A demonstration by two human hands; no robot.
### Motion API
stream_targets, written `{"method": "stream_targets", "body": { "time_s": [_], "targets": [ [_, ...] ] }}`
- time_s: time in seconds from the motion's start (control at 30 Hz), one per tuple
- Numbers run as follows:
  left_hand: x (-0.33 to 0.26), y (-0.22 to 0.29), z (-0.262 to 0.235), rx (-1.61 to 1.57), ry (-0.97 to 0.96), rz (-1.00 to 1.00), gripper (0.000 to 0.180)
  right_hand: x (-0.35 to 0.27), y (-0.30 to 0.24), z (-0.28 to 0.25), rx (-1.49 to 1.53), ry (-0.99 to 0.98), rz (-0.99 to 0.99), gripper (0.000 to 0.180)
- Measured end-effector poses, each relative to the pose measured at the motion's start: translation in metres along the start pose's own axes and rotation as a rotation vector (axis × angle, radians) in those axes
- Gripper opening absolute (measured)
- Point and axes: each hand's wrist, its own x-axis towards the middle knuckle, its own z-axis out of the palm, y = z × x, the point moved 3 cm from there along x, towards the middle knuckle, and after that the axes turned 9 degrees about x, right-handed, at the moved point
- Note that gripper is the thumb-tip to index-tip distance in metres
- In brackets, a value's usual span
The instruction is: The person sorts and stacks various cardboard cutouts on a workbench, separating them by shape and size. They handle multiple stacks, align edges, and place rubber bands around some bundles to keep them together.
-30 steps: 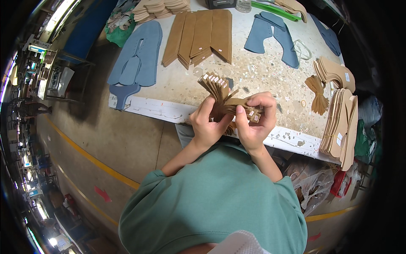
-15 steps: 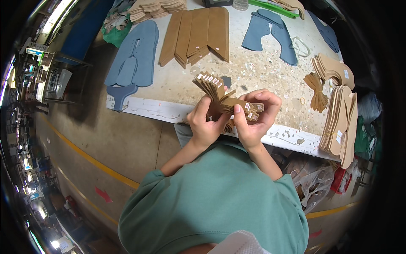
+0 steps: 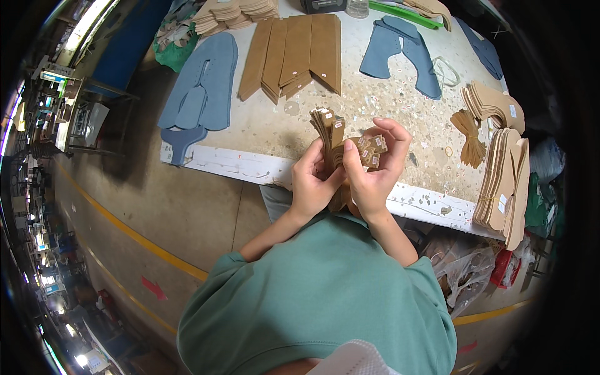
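Brown strips [image 3: 338, 131] now steeper at left — held in half-curled grip of left hand [image 3: 312, 186] and right hand [image 3: 375, 186], tied bundle [image 3: 470, 140] rightward.

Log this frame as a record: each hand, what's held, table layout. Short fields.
Left hand: grips strips near their middle
Right hand: around the right clump of strips, thumb in front
Held state: brown, fanned into two clumps, small pale labels at ends
Surface: white table, scattered scraps
Table left: blue pieces
Upper middle: brown panels, right of those blue pieces
Table right: brown bundle, narrow at its middle; tan stack beyond it
Far edge: green tray
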Motion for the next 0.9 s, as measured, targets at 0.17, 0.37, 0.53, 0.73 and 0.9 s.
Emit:
{"method": "stream_targets", "body": {
  "time_s": [0.17,0.37,0.53,0.73,0.9],
  "targets": [
    [-0.001,-0.003,-0.003,0.063,0.013,-0.009,0.047,-0.001,0.000,0.000,0.003,0.013,0.016,0.045],
    [-0.004,0.002,0.000,0.615,0.198,0.197,0.046,0.005,0.000,-0.003,-0.062,0.007,0.146,0.040],
    [-0.003,0.009,0.003,0.736,0.242,0.335,0.044,0.010,-0.005,0.000,-0.252,-0.037,-0.013,0.035],
    [0.000,0.003,0.002,0.425,0.137,0.197,0.045,0.013,-0.002,-0.001,-0.244,-0.096,-0.010,0.026],
    [0.000,-0.008,0.001,-0.405,0.034,-0.175,0.040,0.018,0.004,-0.002,-0.217,-0.167,-0.002,0.021]
  ]
}}
